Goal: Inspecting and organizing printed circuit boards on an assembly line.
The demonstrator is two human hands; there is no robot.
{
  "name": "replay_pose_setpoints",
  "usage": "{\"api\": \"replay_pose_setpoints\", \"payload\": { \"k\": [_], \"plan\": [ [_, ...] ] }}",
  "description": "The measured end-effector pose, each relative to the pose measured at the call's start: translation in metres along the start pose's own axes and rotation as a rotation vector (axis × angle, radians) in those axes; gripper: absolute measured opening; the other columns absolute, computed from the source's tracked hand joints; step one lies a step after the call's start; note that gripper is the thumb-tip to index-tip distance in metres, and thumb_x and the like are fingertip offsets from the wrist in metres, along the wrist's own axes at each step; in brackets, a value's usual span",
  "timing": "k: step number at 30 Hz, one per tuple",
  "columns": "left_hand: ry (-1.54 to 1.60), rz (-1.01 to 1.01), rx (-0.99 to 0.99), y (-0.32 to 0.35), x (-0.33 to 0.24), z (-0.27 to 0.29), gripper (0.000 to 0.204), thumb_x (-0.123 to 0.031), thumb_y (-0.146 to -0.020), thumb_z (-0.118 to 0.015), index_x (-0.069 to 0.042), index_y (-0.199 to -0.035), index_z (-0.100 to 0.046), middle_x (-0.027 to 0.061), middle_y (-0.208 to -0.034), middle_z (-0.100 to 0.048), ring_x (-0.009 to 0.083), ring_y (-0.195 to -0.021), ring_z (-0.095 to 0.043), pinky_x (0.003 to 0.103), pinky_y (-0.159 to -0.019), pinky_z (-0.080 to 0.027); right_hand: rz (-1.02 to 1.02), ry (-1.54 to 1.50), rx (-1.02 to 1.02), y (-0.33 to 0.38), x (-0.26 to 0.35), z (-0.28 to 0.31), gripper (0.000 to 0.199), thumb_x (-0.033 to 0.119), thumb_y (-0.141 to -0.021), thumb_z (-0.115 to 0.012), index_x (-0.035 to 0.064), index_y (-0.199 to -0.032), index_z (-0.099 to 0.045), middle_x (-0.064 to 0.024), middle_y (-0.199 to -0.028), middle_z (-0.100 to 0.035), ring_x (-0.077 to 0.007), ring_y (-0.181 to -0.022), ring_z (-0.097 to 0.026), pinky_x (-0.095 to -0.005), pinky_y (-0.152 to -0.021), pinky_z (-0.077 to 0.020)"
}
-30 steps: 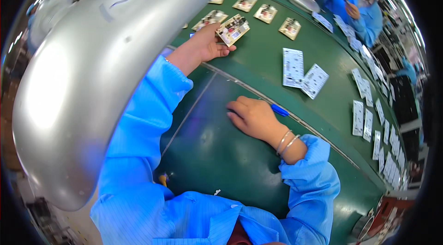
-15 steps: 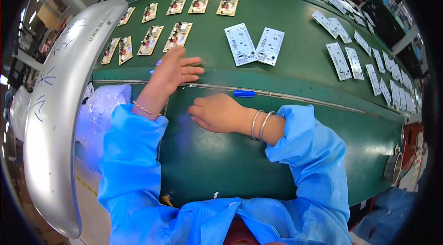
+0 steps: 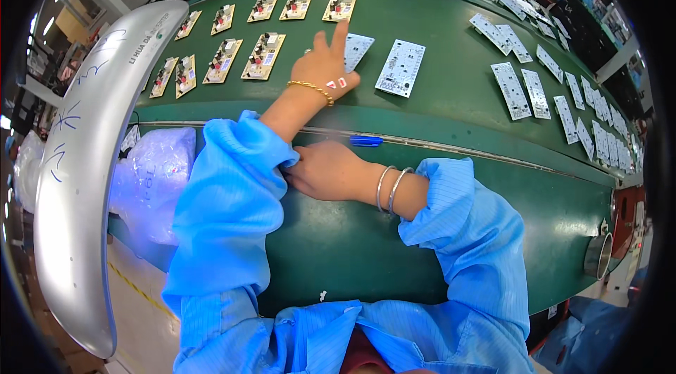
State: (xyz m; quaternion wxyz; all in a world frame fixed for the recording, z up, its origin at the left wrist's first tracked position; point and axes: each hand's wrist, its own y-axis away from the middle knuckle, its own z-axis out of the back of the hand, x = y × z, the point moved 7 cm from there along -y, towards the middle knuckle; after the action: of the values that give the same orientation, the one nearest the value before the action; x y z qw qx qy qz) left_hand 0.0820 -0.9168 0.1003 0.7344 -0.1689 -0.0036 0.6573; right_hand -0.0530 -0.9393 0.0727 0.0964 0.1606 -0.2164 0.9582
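Observation:
My left hand [image 3: 325, 71] reaches forward over the green conveyor belt [image 3: 451, 99], fingers spread, resting on a white circuit board [image 3: 356, 48]. A second white board [image 3: 401, 67] lies just to its right. The wrist wears a gold bracelet and the back of the hand has small red marks. My right hand [image 3: 325, 171] lies flat on the near green table edge [image 3: 338, 247], crossed under the left forearm, holding nothing. A blue pen [image 3: 366, 140] lies on the metal rail just beyond it.
Yellowish boards with components [image 3: 262, 57] lie in rows at the left of the belt. Several white boards [image 3: 521, 89] line the right side. A curved silver lamp housing [image 3: 84, 163] hangs at left, a plastic bag [image 3: 156, 184] below it.
My left hand has moved from the belt's near edge forward and right onto the white board. The right hand stays on the table edge. The view has shifted.

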Motion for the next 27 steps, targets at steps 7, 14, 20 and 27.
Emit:
{"api": "replay_pose_setpoints", "payload": {
  "k": [7,14,20,27],
  "plan": [
    [0.184,-0.038,0.002,0.016,0.042,0.013,0.084,-0.014,-0.06,-0.067,-0.004,-0.128,-0.019,0.0242,-0.09,-0.053,0.0385,-0.085,-0.052,0.041,-0.076,-0.042,0.016,-0.019,-0.002,0.0,0.002,0.0,0.016,0.021,-0.077,-0.051,0.0058,-0.083,-0.054,-0.0109,-0.071,-0.051,-0.028,-0.063,-0.055,-0.0383,-0.055,-0.0449],
    [-0.094,-0.212,-0.392,0.114,0.035,0.096,0.086,-0.014,-0.056,-0.073,-0.003,-0.126,-0.024,0.0177,-0.101,-0.051,0.0327,-0.088,-0.051,0.039,-0.081,-0.04,-0.055,-0.148,-0.184,0.001,-0.01,0.009,0.025,0.014,-0.075,-0.056,0.0019,-0.097,-0.054,-0.0127,-0.072,-0.057,-0.0243,-0.066,-0.057,-0.0333,-0.059,-0.0463],
    [0.127,-0.195,-0.628,0.189,0.066,0.126,0.068,-0.014,-0.054,-0.073,-0.002,-0.113,-0.041,0.0121,-0.1,-0.055,0.0263,-0.088,-0.052,0.035,-0.081,-0.037,-0.461,-0.631,-0.212,0.009,-0.043,-0.001,0.056,0.005,-0.08,-0.051,0.0052,-0.129,-0.024,-0.0036,-0.075,-0.053,-0.005,-0.058,-0.045,-0.0175,-0.053,-0.0385],
    [0.093,-0.205,-0.68,0.203,0.081,0.134,0.054,-0.019,-0.053,-0.072,-0.001,-0.101,-0.053,0.0111,-0.094,-0.058,0.0233,-0.083,-0.055,0.029,-0.079,-0.036,-0.289,-0.859,-0.137,0.006,-0.018,0.002,0.07,0.003,-0.081,-0.046,0.0093,-0.135,-0.002,-0.0068,-0.088,-0.053,-0.0046,-0.063,-0.044,-0.0173,-0.056,-0.0378]
  ]
}}
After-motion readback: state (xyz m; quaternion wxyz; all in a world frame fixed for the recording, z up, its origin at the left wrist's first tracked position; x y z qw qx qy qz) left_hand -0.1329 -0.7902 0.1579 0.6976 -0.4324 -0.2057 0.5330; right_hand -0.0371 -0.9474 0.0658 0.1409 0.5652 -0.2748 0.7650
